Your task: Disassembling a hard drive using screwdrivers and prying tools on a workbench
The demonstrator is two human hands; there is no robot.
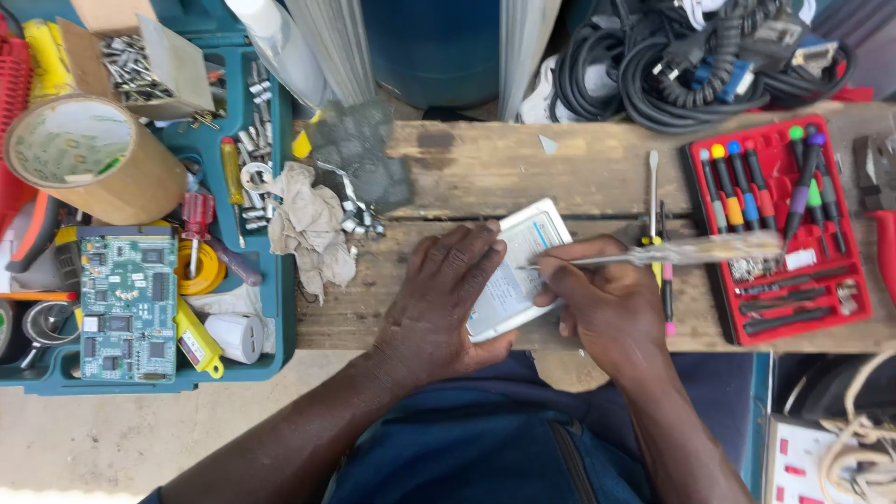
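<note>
White device: a flat white device with rounded corners lies on the wooden bench, a little tilted, near the middle of the front edge of the bench. All places below are given from this device.
Left hand: the left hand lies flat on the left part of the device and presses it down. The fingers are spread and half bent over its edge, so the hand holds the device firm, not as a fist.
Right hand: the right hand is just right of the device and touches its right edge. The fingers are closed around a screwdriver.
Screwdriver: its thin metal shaft points left and the tip rests on the top face of the device. The clear, worn handle sticks out to the right.
Red tray: well to the right of the device is a red tray with small screwdrivers that have coloured caps.
Loose tools: between the device and the tray, some thin tools lie on the bench.
Rag: to the left of the device, a dirty cloth hangs over the bench end.
Toolbox: farther left, a teal toolbox holds a green circuit board, a tape roll and many screws.
Cables: behind the device, up right, black cables lie in a heap.
</note>
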